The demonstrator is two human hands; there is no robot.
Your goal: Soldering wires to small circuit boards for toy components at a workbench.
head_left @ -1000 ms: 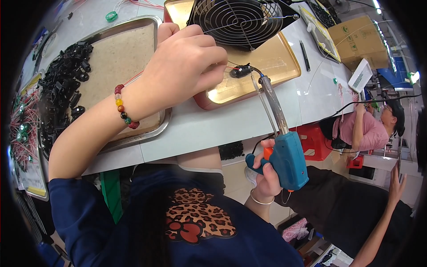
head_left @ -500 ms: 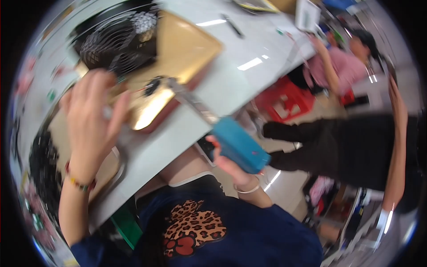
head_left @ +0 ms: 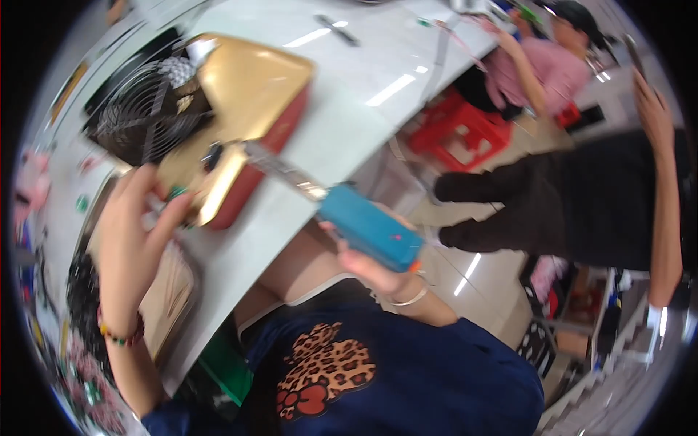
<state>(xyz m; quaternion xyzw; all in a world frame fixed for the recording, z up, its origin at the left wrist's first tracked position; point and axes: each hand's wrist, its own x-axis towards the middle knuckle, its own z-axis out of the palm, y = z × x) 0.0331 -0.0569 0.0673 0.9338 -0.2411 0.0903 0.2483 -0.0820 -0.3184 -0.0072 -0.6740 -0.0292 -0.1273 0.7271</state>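
Note:
My right hand (head_left: 374,263) is wrapped round the body of a teal handheld tool (head_left: 372,227). The tool's long metal nose (head_left: 287,174) reaches left over the front edge of a gold tray (head_left: 254,69) with red sides; its exact kind is unclear. My left hand (head_left: 134,236), blurred, is bent at the tray's near left corner. A small green bit (head_left: 177,192) shows at its thumb and fingertips, too smeared to name. Close to the tool's tip lies a small black piece (head_left: 212,155) on the tray. A black fan (head_left: 149,112) with a wire guard stands behind my left hand.
A pale tray (head_left: 171,291) and black bristly material (head_left: 83,280) lie by my left forearm. A dark slim object (head_left: 337,30) lies on the white table (head_left: 349,138). At right are a red stool (head_left: 462,134), a seated person in pink (head_left: 552,69) and a standing person in black (head_left: 618,203).
The view has shifted, so the tray, fan and tool appear farther left. My left hand has come down toward the tray's near corner. My right hand keeps its grip on the tool.

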